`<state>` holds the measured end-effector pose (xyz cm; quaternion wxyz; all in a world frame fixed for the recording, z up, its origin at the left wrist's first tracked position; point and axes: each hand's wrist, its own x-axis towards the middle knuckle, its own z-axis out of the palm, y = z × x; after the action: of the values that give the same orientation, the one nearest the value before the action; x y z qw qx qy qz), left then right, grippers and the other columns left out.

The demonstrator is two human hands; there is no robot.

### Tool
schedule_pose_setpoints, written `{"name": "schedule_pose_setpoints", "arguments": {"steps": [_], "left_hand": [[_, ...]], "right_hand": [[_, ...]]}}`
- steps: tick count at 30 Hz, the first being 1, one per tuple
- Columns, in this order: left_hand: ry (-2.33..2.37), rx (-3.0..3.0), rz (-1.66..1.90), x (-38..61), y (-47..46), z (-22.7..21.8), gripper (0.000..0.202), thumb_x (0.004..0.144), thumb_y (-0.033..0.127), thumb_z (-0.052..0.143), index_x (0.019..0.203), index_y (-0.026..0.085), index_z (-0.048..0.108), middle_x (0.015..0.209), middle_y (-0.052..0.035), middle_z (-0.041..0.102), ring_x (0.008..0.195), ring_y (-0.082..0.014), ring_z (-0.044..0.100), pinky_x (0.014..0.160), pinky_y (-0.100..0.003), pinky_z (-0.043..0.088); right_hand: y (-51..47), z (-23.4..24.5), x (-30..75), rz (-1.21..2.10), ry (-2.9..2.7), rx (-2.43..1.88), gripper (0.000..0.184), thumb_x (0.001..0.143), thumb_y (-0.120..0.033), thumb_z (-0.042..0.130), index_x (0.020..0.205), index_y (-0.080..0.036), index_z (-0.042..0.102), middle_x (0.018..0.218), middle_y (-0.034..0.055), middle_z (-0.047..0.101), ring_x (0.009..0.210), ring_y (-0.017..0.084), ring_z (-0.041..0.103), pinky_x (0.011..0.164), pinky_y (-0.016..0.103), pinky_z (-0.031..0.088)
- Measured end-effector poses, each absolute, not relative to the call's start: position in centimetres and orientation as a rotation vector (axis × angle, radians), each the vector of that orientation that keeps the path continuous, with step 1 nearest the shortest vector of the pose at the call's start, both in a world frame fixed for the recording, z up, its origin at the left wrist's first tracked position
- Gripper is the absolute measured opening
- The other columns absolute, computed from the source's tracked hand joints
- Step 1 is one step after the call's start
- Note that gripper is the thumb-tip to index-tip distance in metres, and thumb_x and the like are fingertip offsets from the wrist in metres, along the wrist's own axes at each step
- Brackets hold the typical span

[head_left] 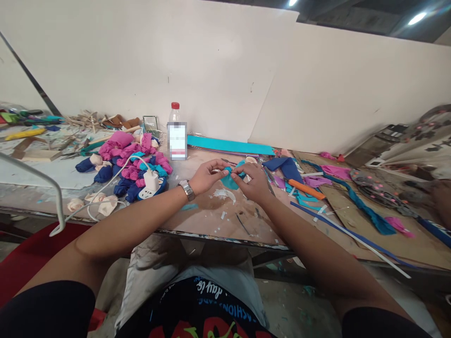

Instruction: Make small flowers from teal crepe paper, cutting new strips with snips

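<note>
Both hands meet over the worktable [200, 211], pinching a small piece of teal fabric [230, 182]. My left hand [207, 177], with a metal watch [186, 190] on its wrist, grips the fabric's left edge between thumb and fingers. From the other side, my right hand [252, 183] pinches it with thumb and forefinger. The cloth looks gathered at the top and hangs down between the hands. Part of it is covered by my fingers. Just below lies a whitish smear [224, 194] on the tabletop.
Left of my hands are a pile of pink and navy gathered fabric [123, 155] and a white plug [151, 180] with a cable. A red-capped bottle [175, 115] stands behind. To the right lie an orange-handled tool [306, 189], fabric strips [366, 209] and another person's hand [442, 202].
</note>
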<state>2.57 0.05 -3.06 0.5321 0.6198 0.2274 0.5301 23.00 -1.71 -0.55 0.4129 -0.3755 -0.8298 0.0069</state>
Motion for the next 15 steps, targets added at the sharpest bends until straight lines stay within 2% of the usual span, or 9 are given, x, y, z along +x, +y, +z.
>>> {"name": "schedule_pose_setpoints", "arguments": {"steps": [7,15], "left_hand": [[0.565,1.479,1.266,2.63,0.25,-3.35,0.046,0.076,0.052,0.084,0.101,0.016,0.072,0.099,-0.0079,0.074,0.093,-0.0188,0.067,0.087,-0.035,0.05],[0.565,1.535,1.231,2.48,-0.02,-3.17,0.044,0.08,0.053,0.08,0.102,0.016,0.074,0.097,-0.0081,0.076,0.089,-0.0192,0.067,0.085,-0.034,0.049]], "right_hand": [[-1.78,-0.44,22.88,-0.004,-2.102,-0.959,0.022,0.098,-0.041,0.06,0.085,-0.024,0.066,0.085,0.0034,0.073,0.084,0.023,0.065,0.088,0.044,0.04],[-1.5,-0.66,23.04,-0.049,-2.102,-0.988,0.027,0.099,-0.048,0.059,0.088,-0.025,0.068,0.09,0.0044,0.076,0.089,0.025,0.065,0.093,0.046,0.037]]}}
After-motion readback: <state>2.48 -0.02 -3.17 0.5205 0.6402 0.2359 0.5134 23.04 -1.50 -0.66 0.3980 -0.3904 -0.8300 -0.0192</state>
